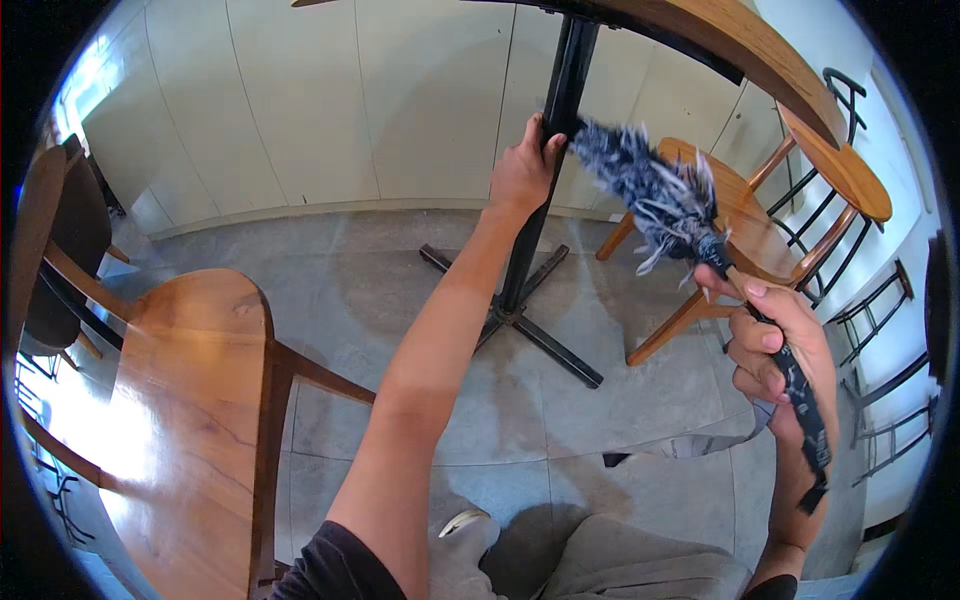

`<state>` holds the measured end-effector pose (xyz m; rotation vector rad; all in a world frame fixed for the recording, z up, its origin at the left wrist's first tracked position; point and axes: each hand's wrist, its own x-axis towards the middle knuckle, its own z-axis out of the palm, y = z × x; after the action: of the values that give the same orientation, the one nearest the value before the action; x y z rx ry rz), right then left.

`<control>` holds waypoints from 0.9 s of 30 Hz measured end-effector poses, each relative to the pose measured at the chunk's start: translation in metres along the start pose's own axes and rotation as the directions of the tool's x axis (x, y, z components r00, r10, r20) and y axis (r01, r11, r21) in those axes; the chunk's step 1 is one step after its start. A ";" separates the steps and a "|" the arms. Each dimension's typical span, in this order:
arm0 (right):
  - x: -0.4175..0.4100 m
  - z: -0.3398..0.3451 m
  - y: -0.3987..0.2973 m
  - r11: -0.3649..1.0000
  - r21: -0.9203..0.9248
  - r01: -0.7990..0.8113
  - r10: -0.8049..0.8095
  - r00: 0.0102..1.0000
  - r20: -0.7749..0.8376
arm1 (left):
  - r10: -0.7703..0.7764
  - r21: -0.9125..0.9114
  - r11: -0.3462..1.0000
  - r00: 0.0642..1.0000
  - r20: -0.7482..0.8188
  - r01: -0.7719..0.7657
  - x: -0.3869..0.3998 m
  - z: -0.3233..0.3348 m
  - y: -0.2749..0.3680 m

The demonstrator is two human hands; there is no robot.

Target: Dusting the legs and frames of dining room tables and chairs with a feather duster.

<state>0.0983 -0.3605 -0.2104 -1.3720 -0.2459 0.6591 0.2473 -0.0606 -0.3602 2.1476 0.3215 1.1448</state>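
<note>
My left hand (525,171) is wrapped around the upper part of a black metal table post (570,71), just below the tabletop (757,45). The post runs down to a black cross-shaped base (551,346) on the floor. In my right hand (787,330) is a duster (649,191) with shaggy blue-grey and white strands. Its head points up and left, its tip close to or against the post near my left hand. A black strip (806,427) bearing pale print runs down from my right fist. A pale band (697,445) hangs near that wrist.
A wooden chair (187,420) stands close on my left, its seat glossy. Another wooden chair (731,206) is right of the post. A dark upholstered chair (64,262) is at far left. Cream panelling (300,105) lies behind the table, and grey tiles (495,420) cover the floor.
</note>
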 end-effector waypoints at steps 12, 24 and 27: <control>0.014 -0.028 0.081 0.919 -0.368 0.139 -0.099 0.987 0.127 | 0.008 -0.136 0.991 1.000 0.003 -0.008 -0.006 0.006 -0.012; -0.005 -0.081 0.295 0.811 -0.511 -0.285 0.350 0.936 0.033 | -0.627 0.631 0.771 0.263 0.733 0.082 -0.242 -0.005 -0.170; -0.034 -0.106 0.303 0.736 -0.641 -0.219 0.350 0.933 0.083 | -0.734 0.748 0.660 0.272 0.623 0.070 -0.305 -0.038 -0.179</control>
<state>0.0396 -0.4510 -0.5143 -2.0157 -0.4477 1.0383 0.0551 -0.0629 -0.6597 2.5776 0.7635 -0.7075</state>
